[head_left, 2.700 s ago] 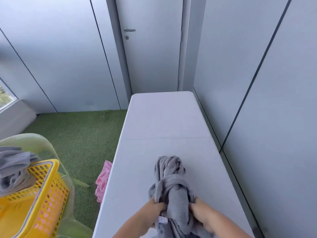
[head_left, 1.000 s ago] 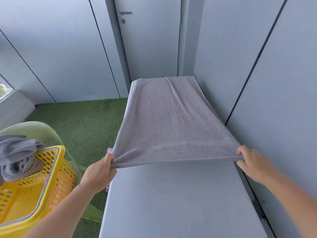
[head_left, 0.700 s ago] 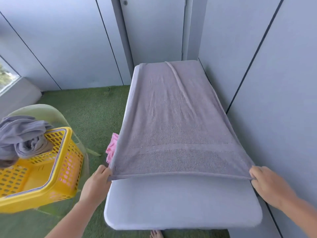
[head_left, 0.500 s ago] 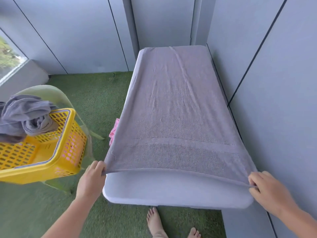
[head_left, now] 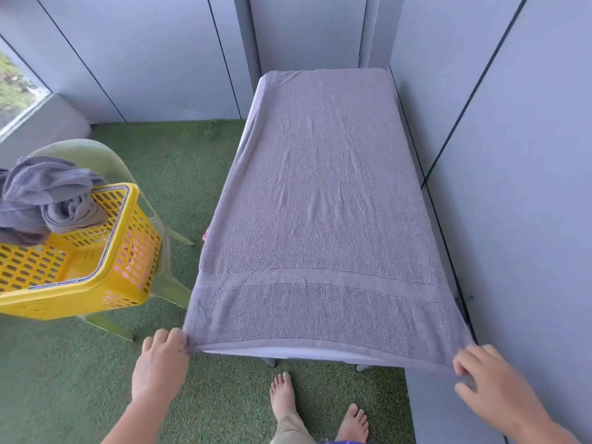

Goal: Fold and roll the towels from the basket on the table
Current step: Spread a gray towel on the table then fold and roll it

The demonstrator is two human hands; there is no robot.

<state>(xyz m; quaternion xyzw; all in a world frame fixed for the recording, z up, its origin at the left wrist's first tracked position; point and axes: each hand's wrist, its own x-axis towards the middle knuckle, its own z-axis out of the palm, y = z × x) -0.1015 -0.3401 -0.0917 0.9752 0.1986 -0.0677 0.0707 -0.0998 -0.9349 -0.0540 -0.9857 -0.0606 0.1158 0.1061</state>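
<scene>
Since half a second ago, the gray towel (head_left: 320,203) has been drawn toward you, and its near hem now overhangs the near end of the counter (head_left: 288,351). It lies flat along the counter's length.

Your left hand (head_left: 160,363) pinches the near left corner. Your right hand (head_left: 490,392) is at the near right corner but blurred, so it cannot be told whether its grip is closed on the cloth.

The towel's long axis runs straight away from you. Both hands sit at its near short edge, about equally close. A first fold is probably next. More towels (head_left: 48,197) wait in the yellow basket (head_left: 80,293) on your left.
</scene>
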